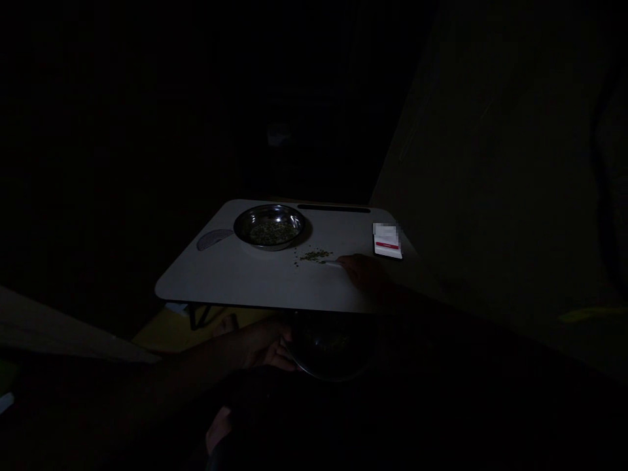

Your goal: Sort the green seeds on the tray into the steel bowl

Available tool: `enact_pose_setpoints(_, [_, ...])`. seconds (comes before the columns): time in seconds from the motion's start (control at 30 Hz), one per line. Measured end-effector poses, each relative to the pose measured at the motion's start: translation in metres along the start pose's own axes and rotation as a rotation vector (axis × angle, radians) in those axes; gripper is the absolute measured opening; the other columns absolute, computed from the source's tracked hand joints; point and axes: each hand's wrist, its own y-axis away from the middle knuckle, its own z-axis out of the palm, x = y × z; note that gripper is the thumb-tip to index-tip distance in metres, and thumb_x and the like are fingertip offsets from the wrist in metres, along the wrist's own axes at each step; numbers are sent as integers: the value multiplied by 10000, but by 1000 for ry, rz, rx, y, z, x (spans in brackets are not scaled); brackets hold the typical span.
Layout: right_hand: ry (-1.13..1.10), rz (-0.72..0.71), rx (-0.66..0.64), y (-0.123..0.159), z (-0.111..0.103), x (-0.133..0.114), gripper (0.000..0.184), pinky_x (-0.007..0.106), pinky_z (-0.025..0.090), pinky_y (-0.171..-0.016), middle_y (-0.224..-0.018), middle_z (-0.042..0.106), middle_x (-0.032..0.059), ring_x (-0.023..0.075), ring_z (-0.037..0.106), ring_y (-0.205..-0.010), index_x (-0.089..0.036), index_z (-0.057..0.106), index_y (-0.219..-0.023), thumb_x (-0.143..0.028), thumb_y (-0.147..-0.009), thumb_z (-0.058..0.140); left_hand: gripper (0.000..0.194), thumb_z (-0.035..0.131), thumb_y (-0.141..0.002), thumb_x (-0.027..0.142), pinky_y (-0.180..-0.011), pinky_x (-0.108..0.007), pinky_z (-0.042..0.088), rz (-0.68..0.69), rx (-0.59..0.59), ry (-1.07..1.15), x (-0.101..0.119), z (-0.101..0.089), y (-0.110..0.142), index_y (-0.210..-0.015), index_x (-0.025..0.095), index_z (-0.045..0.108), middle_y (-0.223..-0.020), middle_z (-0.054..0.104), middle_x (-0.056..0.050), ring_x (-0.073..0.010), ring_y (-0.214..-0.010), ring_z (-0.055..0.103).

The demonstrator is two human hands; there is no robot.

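Dim light covers the whole view. My left hand (279, 350) grips the left rim of a dark metal bowl (328, 369), which is held just below the table's near edge. On the white table (245, 281), my right hand (363, 269) is closed on a thin pale utensil (333, 263), its kind too dark to make out. The utensil's tip touches or nearly touches a small scatter of greenish-brown seeds or grains (314, 255). Behind and left of them stands a shiny steel bowl (269, 246) with more of the same grains (272, 231) inside.
A phone with a lit screen (387, 239) lies near the table's right edge. A dark slot (333, 209) runs along the far edge, and a printed half-round mark (214, 239) is at the left. A wall (500, 196) rises on the right. Folding table legs (193, 315) show below.
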Motion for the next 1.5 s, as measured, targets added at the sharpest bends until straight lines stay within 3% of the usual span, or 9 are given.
enact_pose_setpoints(0.7, [9, -57, -17, 9, -4, -2, 294, 235, 354, -637, -870, 551, 38, 132, 492, -757, -197, 481, -963, -215, -758, 270, 143, 401, -538, 176, -594, -272, 402, -28, 24, 11, 3, 4, 2, -646, 132, 484, -511, 569, -28, -139, -543, 552])
enact_pose_setpoints(1.13, [41, -60, 85, 9, 2, 7, 299, 247, 337, -692, -922, 539, 48, 145, 471, -822, -159, 470, -980, -207, -736, 305, 115, 383, -539, 179, -551, -234, 418, 1, 3, -9, -3, -2, -6, -571, 130, 482, -513, 577, -36, -140, -550, 563])
enact_pose_setpoints(1.5, [26, -33, 25, 9, 0, 6, 297, 238, 346, -655, -904, 545, 38, 134, 484, -785, -183, 470, -984, -220, -756, 283, 123, 386, -539, 172, -545, -237, 423, -15, 36, 9, -1, 0, -4, -617, 140, 475, -511, 579, -26, -128, -528, 558])
